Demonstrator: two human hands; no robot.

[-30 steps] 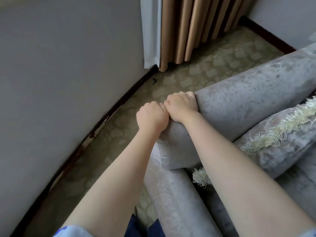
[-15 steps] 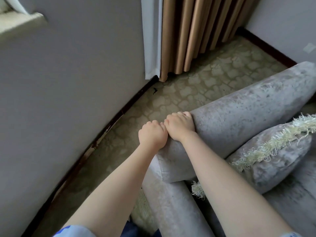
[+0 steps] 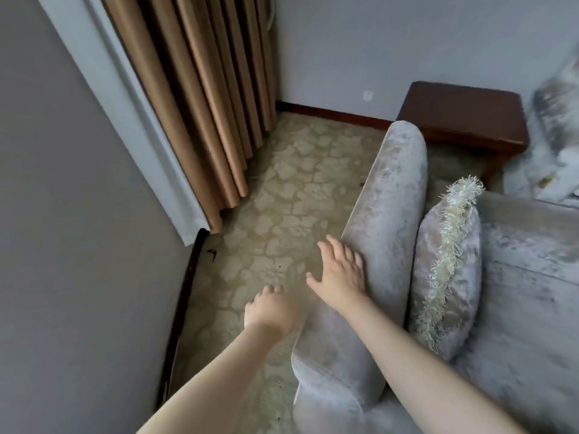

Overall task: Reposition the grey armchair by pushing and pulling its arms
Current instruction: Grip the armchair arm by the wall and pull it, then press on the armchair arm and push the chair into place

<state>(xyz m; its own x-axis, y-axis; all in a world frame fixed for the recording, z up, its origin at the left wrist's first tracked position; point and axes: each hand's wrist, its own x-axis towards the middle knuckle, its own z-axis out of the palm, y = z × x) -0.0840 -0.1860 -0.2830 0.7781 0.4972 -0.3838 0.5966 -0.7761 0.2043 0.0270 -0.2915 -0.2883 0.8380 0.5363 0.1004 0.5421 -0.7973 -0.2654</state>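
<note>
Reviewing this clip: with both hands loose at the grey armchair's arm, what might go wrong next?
1. The right hand lies open against the armrest and the left hand is beside it, not gripping; a push may slip on the velvety fabric.
2. The wooden side table stands just beyond the armrest's far end; pushing forward may bump it.
3. The fringed cushion leans upright and could topple.

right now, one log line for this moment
left hand open, off armrest | right hand open, flat on armrest | cushion leaning against armrest

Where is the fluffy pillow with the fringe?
In the head view, the fringed cushion stands on the armchair's seat at right, leaning against the inside of the grey arm, just right of the right hand.
</note>
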